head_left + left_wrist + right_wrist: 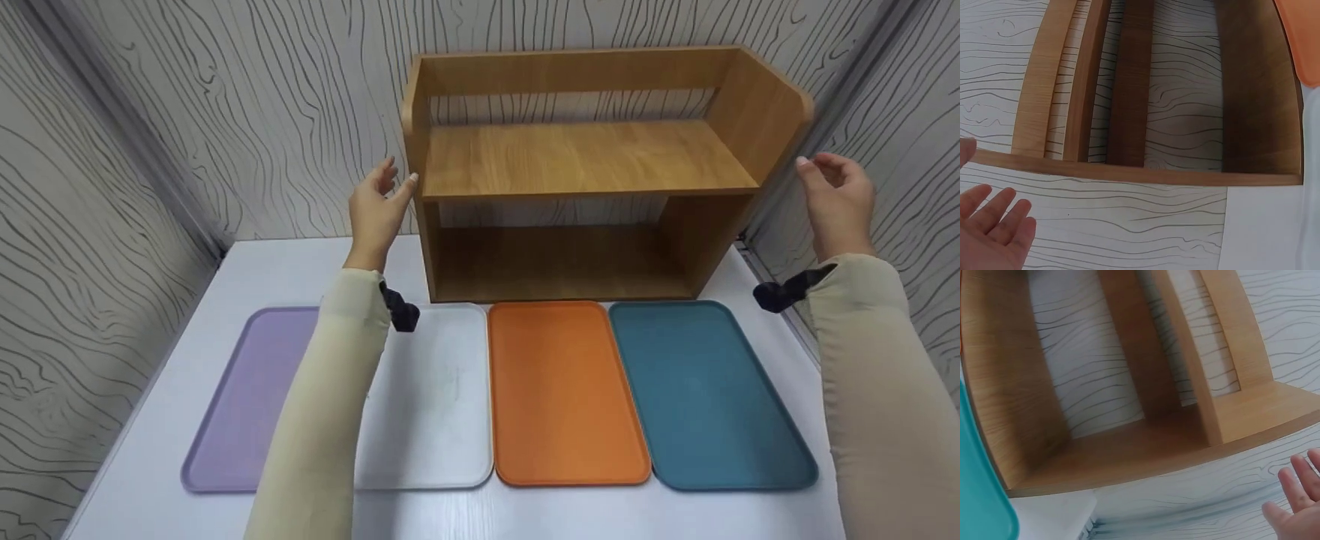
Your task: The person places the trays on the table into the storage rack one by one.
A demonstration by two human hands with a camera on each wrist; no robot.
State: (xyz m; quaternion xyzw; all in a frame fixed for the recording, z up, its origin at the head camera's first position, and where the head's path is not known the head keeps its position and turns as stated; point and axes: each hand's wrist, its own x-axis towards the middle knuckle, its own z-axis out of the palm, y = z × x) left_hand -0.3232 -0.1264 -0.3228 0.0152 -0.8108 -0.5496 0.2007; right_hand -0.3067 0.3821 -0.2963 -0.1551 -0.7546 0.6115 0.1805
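A wooden two-tier shelf [585, 161] stands at the back of the white table [150, 495], empty on both levels. My left hand [379, 206] is raised beside the shelf's left side panel, fingers straight, a small gap from the wood. My right hand [836, 195] hovers just off the right side panel, fingers loosely spread and holding nothing. In the left wrist view the left hand [991, 233] shows open near the shelf's edge [1129, 173]. The right wrist view shows the right hand [1297, 500] with open fingers below the shelf [1129, 455].
Four flat trays lie side by side in front of the shelf: purple [247, 397], white [431, 397], orange [562, 390] and teal [705, 390]. Wood-grain patterned walls [225, 112] close in the table on three sides.
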